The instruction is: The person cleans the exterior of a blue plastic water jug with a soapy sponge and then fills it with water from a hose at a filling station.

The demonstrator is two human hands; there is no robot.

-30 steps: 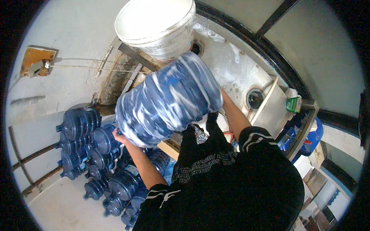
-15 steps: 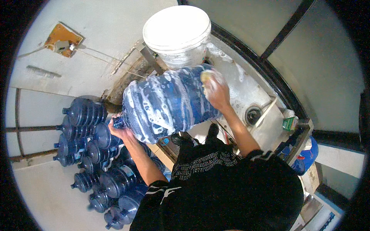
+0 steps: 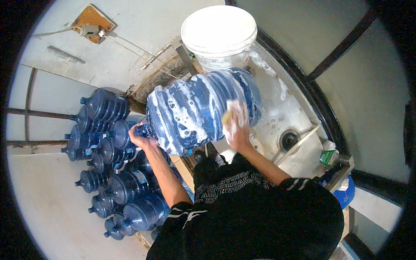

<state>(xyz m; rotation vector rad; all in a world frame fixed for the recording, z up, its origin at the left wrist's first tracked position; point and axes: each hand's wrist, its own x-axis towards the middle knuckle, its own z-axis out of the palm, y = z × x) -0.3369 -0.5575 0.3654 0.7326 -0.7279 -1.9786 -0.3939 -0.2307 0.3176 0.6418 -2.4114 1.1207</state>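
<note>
A large blue water jug [image 3: 190,108], streaked with white suds, lies tilted on its side in front of me. Its neck points left, and my left hand [image 3: 143,136] is wrapped round it. Against the jug's near side, toward its base, my right hand [image 3: 238,130] presses a soapy yellow sponge [image 3: 227,117]. Foam covers most of the fingers of that hand, and motion blurs them a little. The underside of the jug is hidden.
A white lidded bucket [image 3: 219,34] stands behind the jug. To the right is a wet sink [image 3: 277,99] with a round drain [image 3: 289,141] and a pale pipe. Several blue jugs [image 3: 130,186] are stacked at left. A green packet [image 3: 328,157] lies at the sink's right end.
My right hand has moved the sponge from the jug's upper base end down to its near side. The view has shifted, so the surroundings sit farther right. My left hand still grips the neck.
</note>
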